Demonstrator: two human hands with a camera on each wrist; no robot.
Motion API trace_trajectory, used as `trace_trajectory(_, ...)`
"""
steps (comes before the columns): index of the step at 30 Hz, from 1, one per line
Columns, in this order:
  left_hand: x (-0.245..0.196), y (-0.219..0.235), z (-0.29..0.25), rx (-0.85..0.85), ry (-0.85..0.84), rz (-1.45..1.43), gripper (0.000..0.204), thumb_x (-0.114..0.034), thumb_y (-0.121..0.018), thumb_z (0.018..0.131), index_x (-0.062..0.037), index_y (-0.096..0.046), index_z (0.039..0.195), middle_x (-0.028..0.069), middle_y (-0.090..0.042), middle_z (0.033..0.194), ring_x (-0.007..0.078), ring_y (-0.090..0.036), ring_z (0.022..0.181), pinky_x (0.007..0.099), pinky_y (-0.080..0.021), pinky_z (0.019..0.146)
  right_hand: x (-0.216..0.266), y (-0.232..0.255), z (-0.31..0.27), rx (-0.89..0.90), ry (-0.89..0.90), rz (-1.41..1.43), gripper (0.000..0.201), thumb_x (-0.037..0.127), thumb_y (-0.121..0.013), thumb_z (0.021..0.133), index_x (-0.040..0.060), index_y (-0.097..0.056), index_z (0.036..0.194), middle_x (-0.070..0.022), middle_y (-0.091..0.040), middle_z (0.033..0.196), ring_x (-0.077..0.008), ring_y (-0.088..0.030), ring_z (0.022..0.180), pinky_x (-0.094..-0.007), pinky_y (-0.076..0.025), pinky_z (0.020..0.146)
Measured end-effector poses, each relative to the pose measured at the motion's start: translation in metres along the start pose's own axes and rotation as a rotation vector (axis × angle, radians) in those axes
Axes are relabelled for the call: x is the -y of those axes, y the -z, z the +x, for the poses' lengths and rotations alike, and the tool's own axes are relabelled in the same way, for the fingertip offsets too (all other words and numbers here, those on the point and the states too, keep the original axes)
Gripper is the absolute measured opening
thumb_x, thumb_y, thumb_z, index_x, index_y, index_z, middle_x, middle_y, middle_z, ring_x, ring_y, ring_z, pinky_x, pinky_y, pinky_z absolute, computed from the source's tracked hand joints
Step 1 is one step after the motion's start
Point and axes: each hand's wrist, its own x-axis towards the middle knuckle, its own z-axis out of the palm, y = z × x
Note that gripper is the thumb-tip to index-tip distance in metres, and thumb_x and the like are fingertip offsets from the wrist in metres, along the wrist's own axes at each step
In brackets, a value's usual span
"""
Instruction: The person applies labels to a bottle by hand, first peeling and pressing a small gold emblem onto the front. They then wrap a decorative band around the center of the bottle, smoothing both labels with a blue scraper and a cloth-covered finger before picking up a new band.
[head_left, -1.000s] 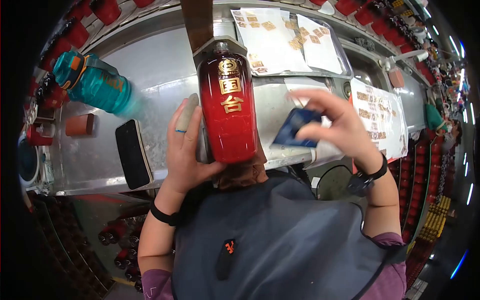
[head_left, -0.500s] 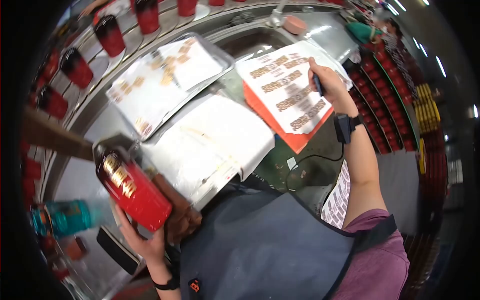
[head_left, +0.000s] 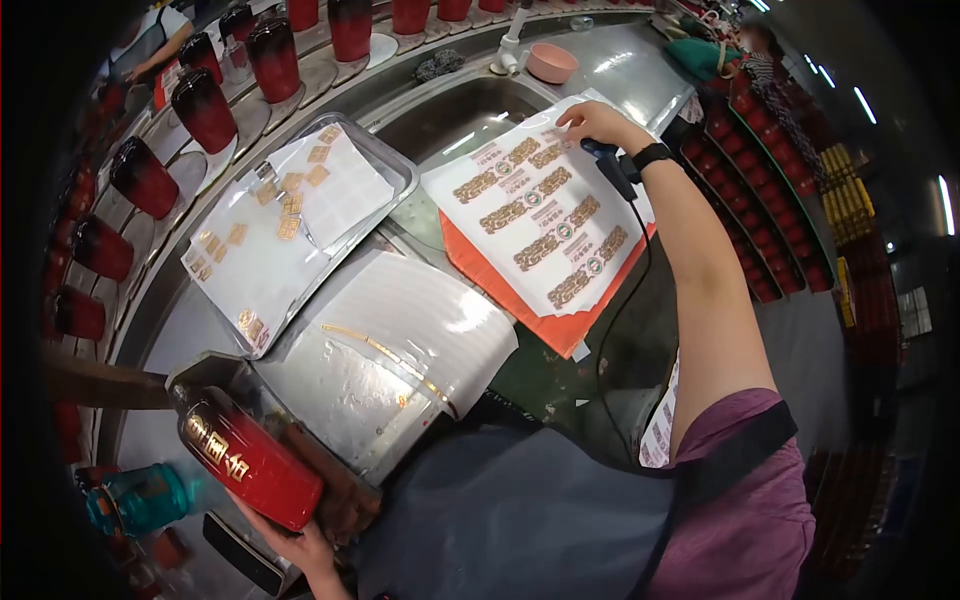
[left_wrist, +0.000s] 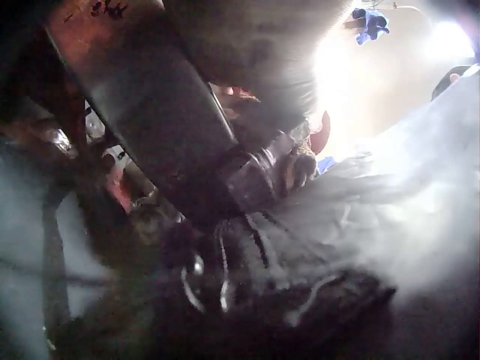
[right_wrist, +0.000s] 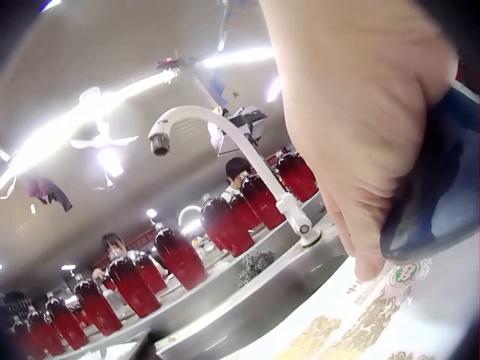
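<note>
A glossy red bottle [head_left: 262, 465] with gold characters lies tilted on a stand at the lower left of the head view. Against its lower side and base rests my left hand [head_left: 300, 548], fingers extended along the glass. At the far corner of a white sheet of gold decals [head_left: 545, 225], my right hand [head_left: 605, 128] reaches down, its fingertips right at the paper. It holds a flat dark blue scraper [right_wrist: 439, 176] against the palm, plain in the right wrist view. The left wrist view is dark and blurred.
An orange board [head_left: 570, 330] lies under the decal sheet. Nearer the stand are a metal tray [head_left: 405, 180] with cut decals and a white cloth [head_left: 440, 310] with a gold strip. Beyond lie a sink [head_left: 440, 120], a faucet [right_wrist: 202, 116] and a row of red bottles [head_left: 205, 110].
My right hand has swung from beside the bottle to the decal sheet on the right, carrying the scraper. The head view has turned right. My left hand has stayed at the bottle.
</note>
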Motion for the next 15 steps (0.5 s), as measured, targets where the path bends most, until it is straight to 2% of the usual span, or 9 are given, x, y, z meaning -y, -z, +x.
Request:
trace_trajectory(2, 0.0, 0.001, -0.001, 0.001, -0.004, 0.0, 0.093, -0.042, -0.064, 0.091, 0.0019, -0.016, 0.157, 0.0195, -0.025, 0.16, 0.0311, -0.035, 0.143, 0.0423, -0.029, 0.116, 0.007, -0.002, 0.008, 0.096, 0.075, -0.041, 0.034, 0.03, -0.08, 0.076, 0.0039, -0.076, 0.097, -0.0105, -0.072, 0.083, -0.0195, -0.065, 0.072, -0.032, -0.05, 0.069)
trace_trajectory(4, 0.002, 0.001, -0.003, -0.024, -0.014, 0.037, 0.088, -0.032, -0.063, 0.089, 0.0022, -0.017, 0.157, 0.0193, -0.027, 0.16, 0.0314, -0.035, 0.143, 0.0424, -0.029, 0.116, 0.007, -0.005, 0.013, 0.168, 0.046, -0.083, 0.036, 0.032, -0.077, 0.081, 0.0048, -0.075, 0.105, -0.0135, -0.072, 0.09, -0.0193, -0.066, 0.083, -0.0309, -0.051, 0.075)
trace_trajectory(6, 0.003, 0.002, -0.004, -0.033, -0.016, 0.074, 0.087, -0.029, -0.062, 0.087, 0.0023, -0.018, 0.156, 0.0198, -0.027, 0.16, 0.0317, -0.035, 0.143, 0.0427, -0.029, 0.116, -0.002, -0.011, 0.01, 0.042, -0.14, -0.183, 0.048, 0.048, -0.077, 0.077, 0.004, -0.077, 0.097, -0.0137, -0.071, 0.083, -0.0215, -0.065, 0.075, -0.0324, -0.051, 0.072)
trace_trajectory(8, 0.002, 0.001, -0.003, -0.041, -0.023, 0.108, 0.086, -0.025, -0.061, 0.086, 0.0024, -0.019, 0.156, 0.0204, -0.027, 0.159, 0.0319, -0.035, 0.143, 0.043, -0.029, 0.116, -0.033, -0.004, 0.009, 0.036, -0.224, -0.263, 0.055, 0.054, -0.077, 0.074, 0.0024, -0.077, 0.093, -0.0135, -0.07, 0.078, -0.0224, -0.064, 0.071, -0.0331, -0.05, 0.07)
trace_trajectory(9, 0.001, 0.001, -0.002, -0.039, -0.042, 0.118, 0.082, -0.03, -0.058, 0.091, 0.0026, -0.02, 0.156, 0.0202, -0.029, 0.159, 0.0317, -0.035, 0.143, 0.0425, -0.029, 0.116, -0.05, -0.001, 0.008, 0.029, -0.296, -0.339, 0.063, 0.061, -0.076, 0.071, 0.0009, -0.077, 0.089, -0.0132, -0.069, 0.073, -0.0232, -0.064, 0.067, -0.0338, -0.05, 0.069)
trace_trajectory(10, 0.0, 0.001, -0.002, -0.04, -0.061, 0.13, 0.077, -0.036, -0.055, 0.097, 0.0027, -0.022, 0.155, 0.02, -0.03, 0.159, 0.0316, -0.035, 0.143, 0.042, -0.029, 0.115, -0.065, 0.001, 0.004, 0.028, -0.299, -0.337, 0.063, 0.061, -0.076, 0.071, 0.0009, -0.077, 0.089, -0.0132, -0.069, 0.073, -0.0232, -0.064, 0.067, -0.0338, -0.05, 0.069)
trace_trajectory(12, 0.002, 0.004, -0.002, -0.037, -0.055, 0.145, 0.081, -0.029, -0.058, 0.092, 0.0028, -0.021, 0.155, 0.0206, -0.029, 0.159, 0.0319, -0.035, 0.143, 0.0428, -0.028, 0.116, -0.085, 0.005, -0.004, -0.085, -0.382, -0.266, 0.066, 0.063, -0.077, 0.069, -0.0018, -0.077, 0.084, -0.012, -0.066, 0.065, -0.0234, -0.062, 0.061, -0.0352, -0.049, 0.066)
trace_trajectory(14, 0.004, 0.005, -0.001, -0.035, -0.051, 0.157, 0.085, -0.023, -0.06, 0.086, 0.0029, -0.019, 0.156, 0.0213, -0.028, 0.159, 0.0323, -0.035, 0.143, 0.0436, -0.028, 0.116, -0.084, 0.005, -0.008, -0.06, -0.456, -0.208, 0.072, 0.064, -0.078, 0.067, -0.0033, -0.075, 0.09, -0.0138, -0.069, 0.073, -0.0241, -0.065, 0.069, -0.0345, -0.051, 0.069)
trace_trajectory(15, 0.005, 0.004, 0.0, -0.037, -0.085, 0.177, 0.079, -0.027, -0.057, 0.092, 0.0028, -0.021, 0.155, 0.0207, -0.028, 0.159, 0.0329, -0.034, 0.144, 0.0438, -0.028, 0.116, -0.083, 0.0, -0.012, -0.133, -0.413, -0.183, 0.075, 0.065, -0.08, 0.064, -0.0043, -0.075, 0.092, -0.0182, -0.071, 0.083, -0.028, -0.067, 0.076, -0.0367, -0.052, 0.074)
